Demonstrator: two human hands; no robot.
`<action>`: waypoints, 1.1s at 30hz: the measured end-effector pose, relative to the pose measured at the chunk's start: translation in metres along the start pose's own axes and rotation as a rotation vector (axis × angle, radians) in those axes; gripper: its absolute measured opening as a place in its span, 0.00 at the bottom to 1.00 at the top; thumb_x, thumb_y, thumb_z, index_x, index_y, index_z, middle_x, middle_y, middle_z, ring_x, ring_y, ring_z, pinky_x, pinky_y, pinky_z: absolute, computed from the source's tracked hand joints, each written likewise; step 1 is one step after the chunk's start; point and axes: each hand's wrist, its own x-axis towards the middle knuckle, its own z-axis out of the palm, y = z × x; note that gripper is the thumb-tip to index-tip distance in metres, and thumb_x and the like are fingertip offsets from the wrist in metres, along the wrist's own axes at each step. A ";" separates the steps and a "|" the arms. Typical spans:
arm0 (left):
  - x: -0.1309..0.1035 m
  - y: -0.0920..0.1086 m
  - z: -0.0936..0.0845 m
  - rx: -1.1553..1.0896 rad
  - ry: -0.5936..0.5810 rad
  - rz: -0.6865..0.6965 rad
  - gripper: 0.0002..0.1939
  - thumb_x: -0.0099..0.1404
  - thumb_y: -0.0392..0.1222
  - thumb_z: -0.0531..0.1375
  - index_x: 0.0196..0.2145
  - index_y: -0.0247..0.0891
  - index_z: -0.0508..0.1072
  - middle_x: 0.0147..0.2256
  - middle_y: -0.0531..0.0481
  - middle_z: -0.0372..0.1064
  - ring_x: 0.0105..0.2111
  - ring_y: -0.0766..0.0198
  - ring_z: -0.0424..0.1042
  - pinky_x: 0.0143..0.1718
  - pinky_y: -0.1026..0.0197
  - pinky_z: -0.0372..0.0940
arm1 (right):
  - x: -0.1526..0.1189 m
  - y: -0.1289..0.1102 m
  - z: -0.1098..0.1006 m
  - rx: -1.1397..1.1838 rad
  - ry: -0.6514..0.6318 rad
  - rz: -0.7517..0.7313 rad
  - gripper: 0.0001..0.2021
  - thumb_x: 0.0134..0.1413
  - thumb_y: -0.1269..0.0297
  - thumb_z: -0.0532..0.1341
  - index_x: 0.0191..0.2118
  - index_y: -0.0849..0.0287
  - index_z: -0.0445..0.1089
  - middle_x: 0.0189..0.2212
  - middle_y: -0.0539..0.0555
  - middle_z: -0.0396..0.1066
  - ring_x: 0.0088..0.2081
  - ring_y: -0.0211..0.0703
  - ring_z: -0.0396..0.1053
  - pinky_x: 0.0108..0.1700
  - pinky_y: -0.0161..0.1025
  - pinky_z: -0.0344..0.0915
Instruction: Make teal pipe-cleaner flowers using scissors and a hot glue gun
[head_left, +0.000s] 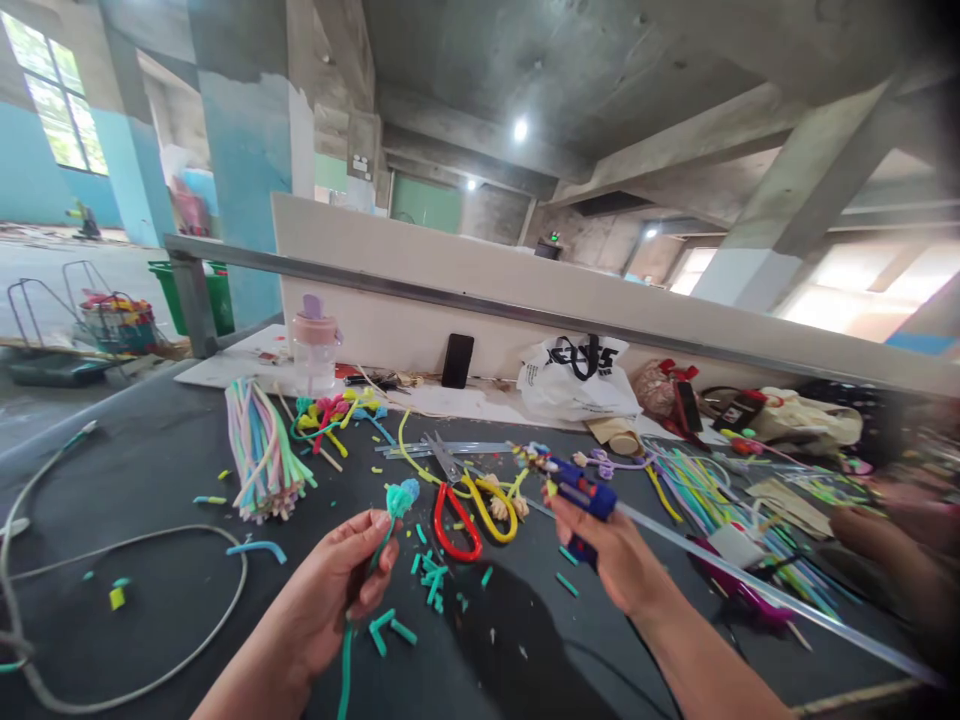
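Observation:
My left hand (352, 565) is closed on the green stem of a small teal and blue flower-like piece (401, 498), which stands upright above the fingertips. My right hand (611, 550) grips a dark blue glue gun (577, 490), its nozzle pointing left. A long clear glue stick (750, 575) runs out of the gun's back to the lower right. Scissors with one red and one yellow handle (457, 525) lie between the hands, blades away from me. Short cut teal pieces (431, 578) are scattered below them. The gun's tip is apart from the flower-like piece.
On the dark table (300, 620), a bundle of pastel stems (266, 450) and a clear bottle (315, 350) stand left. A phone (457, 360) and a white bag (577, 375) are at the back. Another person's blurred hand (885, 540) is at right, near loose coloured stems (697, 490).

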 end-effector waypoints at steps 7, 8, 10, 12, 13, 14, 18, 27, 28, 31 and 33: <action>0.001 0.001 0.002 0.083 0.024 0.000 0.16 0.58 0.48 0.61 0.21 0.36 0.62 0.15 0.60 0.56 0.10 0.80 0.47 0.09 0.75 0.39 | -0.070 -0.014 0.080 0.106 0.047 -0.081 0.15 0.39 0.56 0.68 0.36 0.54 0.71 0.29 0.54 0.70 0.30 0.47 0.66 0.33 0.42 0.65; 0.001 0.001 0.002 0.086 0.043 0.006 0.15 0.57 0.48 0.61 0.22 0.36 0.62 0.16 0.59 0.58 0.10 0.80 0.47 0.09 0.75 0.39 | -0.072 -0.016 0.085 0.058 0.014 -0.141 0.11 0.40 0.57 0.68 0.32 0.54 0.71 0.26 0.53 0.69 0.28 0.45 0.65 0.31 0.41 0.65; 0.001 0.001 0.003 0.101 0.070 0.012 0.15 0.57 0.48 0.61 0.23 0.36 0.62 0.16 0.59 0.59 0.10 0.80 0.48 0.09 0.75 0.40 | -0.072 -0.019 0.089 -0.014 -0.061 -0.241 0.08 0.42 0.57 0.66 0.26 0.54 0.70 0.22 0.52 0.66 0.24 0.43 0.62 0.28 0.40 0.64; 0.001 0.001 0.004 0.124 0.091 0.022 0.15 0.57 0.49 0.61 0.23 0.36 0.62 0.17 0.59 0.60 0.10 0.80 0.49 0.09 0.75 0.41 | -0.069 -0.021 0.091 -0.042 -0.088 -0.316 0.09 0.43 0.57 0.66 0.24 0.55 0.69 0.20 0.51 0.65 0.22 0.41 0.61 0.25 0.38 0.63; 0.001 0.001 0.005 0.137 0.099 0.030 0.16 0.57 0.49 0.61 0.23 0.36 0.63 0.17 0.59 0.60 0.10 0.80 0.50 0.09 0.75 0.41 | -0.068 -0.020 0.092 -0.051 -0.080 -0.347 0.09 0.43 0.57 0.66 0.24 0.55 0.68 0.19 0.50 0.64 0.21 0.39 0.60 0.24 0.37 0.62; 0.001 0.000 0.006 0.151 0.105 0.036 0.16 0.56 0.50 0.61 0.23 0.36 0.63 0.17 0.59 0.61 0.10 0.80 0.50 0.09 0.75 0.41 | -0.067 -0.019 0.093 -0.061 -0.065 -0.374 0.10 0.44 0.57 0.66 0.23 0.56 0.68 0.19 0.50 0.63 0.21 0.38 0.60 0.23 0.36 0.61; -0.001 -0.001 0.007 0.176 0.120 0.036 0.16 0.55 0.50 0.62 0.23 0.36 0.63 0.16 0.58 0.60 0.10 0.79 0.51 0.09 0.75 0.42 | -0.066 -0.013 0.098 -0.070 -0.010 -0.486 0.12 0.44 0.57 0.65 0.23 0.58 0.66 0.18 0.48 0.62 0.20 0.36 0.59 0.21 0.33 0.58; -0.002 -0.002 0.008 0.195 0.084 0.060 0.17 0.56 0.52 0.61 0.22 0.36 0.63 0.17 0.58 0.61 0.10 0.78 0.52 0.09 0.74 0.43 | -0.067 -0.017 0.095 -0.218 -0.160 -0.429 0.09 0.46 0.66 0.64 0.25 0.59 0.61 0.22 0.47 0.60 0.24 0.36 0.60 0.26 0.34 0.57; -0.001 -0.002 0.007 0.198 0.083 0.062 0.17 0.56 0.52 0.61 0.22 0.36 0.63 0.17 0.58 0.61 0.10 0.78 0.52 0.09 0.74 0.43 | -0.067 -0.018 0.094 -0.226 -0.165 -0.423 0.09 0.46 0.66 0.64 0.25 0.59 0.61 0.22 0.47 0.60 0.24 0.36 0.59 0.26 0.34 0.57; 0.000 -0.003 0.005 0.206 0.072 0.063 0.17 0.57 0.51 0.60 0.22 0.36 0.63 0.17 0.58 0.60 0.10 0.78 0.52 0.09 0.74 0.43 | -0.067 -0.017 0.095 -0.240 -0.169 -0.418 0.09 0.45 0.68 0.64 0.25 0.59 0.61 0.22 0.47 0.60 0.24 0.36 0.59 0.26 0.34 0.57; 0.000 -0.004 0.004 0.208 0.065 0.059 0.17 0.58 0.51 0.60 0.22 0.36 0.63 0.17 0.58 0.60 0.10 0.78 0.53 0.09 0.74 0.43 | -0.066 -0.015 0.096 -0.231 -0.151 -0.429 0.09 0.45 0.68 0.64 0.25 0.59 0.61 0.22 0.47 0.61 0.23 0.36 0.59 0.25 0.33 0.57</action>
